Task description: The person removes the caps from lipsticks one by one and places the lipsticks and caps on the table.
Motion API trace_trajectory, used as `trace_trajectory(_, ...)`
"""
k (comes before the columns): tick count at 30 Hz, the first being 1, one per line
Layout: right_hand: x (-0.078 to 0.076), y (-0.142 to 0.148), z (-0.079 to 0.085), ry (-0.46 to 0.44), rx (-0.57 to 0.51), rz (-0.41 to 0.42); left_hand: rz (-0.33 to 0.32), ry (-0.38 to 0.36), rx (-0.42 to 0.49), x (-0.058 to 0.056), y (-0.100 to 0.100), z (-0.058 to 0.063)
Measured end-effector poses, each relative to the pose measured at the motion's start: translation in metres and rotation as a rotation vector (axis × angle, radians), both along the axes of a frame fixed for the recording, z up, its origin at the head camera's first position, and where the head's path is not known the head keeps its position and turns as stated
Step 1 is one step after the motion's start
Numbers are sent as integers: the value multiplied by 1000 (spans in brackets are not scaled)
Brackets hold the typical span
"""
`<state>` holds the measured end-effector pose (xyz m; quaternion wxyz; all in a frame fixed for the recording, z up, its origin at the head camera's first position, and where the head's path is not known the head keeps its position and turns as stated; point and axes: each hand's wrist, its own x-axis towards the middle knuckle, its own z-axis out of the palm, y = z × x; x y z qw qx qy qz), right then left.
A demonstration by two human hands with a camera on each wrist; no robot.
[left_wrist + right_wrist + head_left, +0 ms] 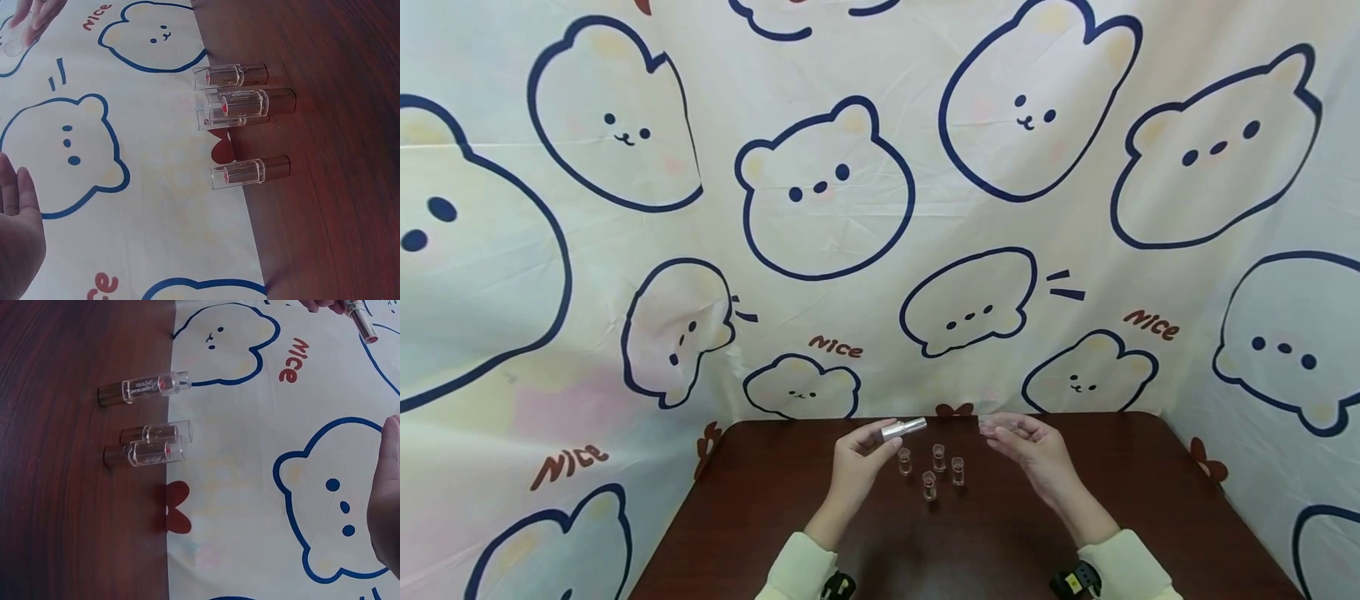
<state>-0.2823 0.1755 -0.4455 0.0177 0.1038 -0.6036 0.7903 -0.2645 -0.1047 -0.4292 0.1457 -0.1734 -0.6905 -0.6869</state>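
Observation:
My left hand point(856, 460) grips a slim silver lipstick point(904, 428) that has no cap on, tilted with its tip end toward the right. In my right hand point(1039, 460) a small clear cap point(991, 423) is pinched between thumb and fingers, apart from the lipstick. Both hands are raised over the far part of the table. Between and below them several capped lipsticks point(929, 486) stand upright in a loose group. Their clear caps and a reddish spot inside show in the right wrist view, where one lipstick point(144, 389) stands a little apart.
The dark brown wooden table point(985, 550) ends just behind the hands. A pale cloth point(820, 300) printed with blue-outlined bear faces hangs behind it and on both sides. Each wrist wears a black strapped device point(1078, 579) at the sleeve cuff.

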Motion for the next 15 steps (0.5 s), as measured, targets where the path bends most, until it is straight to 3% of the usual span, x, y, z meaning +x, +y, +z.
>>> trace_trajectory(7,1,13,-2,-10,15,-27,7,34,10,-1,-3,-3)
trace_trajectory(15,1,31,-4,-35,39,-58,24,-40,39,-1,-8,-5)
